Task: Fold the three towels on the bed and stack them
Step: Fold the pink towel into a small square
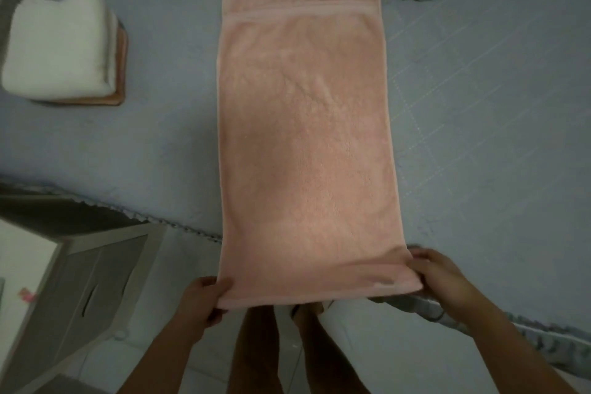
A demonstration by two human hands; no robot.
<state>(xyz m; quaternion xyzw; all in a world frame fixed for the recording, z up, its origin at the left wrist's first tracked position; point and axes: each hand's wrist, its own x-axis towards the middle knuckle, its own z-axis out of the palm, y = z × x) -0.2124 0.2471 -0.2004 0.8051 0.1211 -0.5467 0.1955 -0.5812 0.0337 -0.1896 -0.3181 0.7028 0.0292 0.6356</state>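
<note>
Both grips clenched on the pink towel (303,137): left hand (204,301) pinches its near-left corner, right hand (438,278) its near-right corner. Towel lies lengthwise on the bed (479,105), near end hanging over the bed edge. Left of the towel: white folded towel (54,45) stacked on a brownish one (120,73). Looks like two done, third partly folded, stacking left.

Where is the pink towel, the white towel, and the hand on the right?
pink towel (307,144): head view, middle of its flat top.
white towel (57,45): head view, top of the folded stack, resting on a brownish folded towel.
right hand (443,278): head view, back of the hand gripping the pink towel's near corner.
</note>
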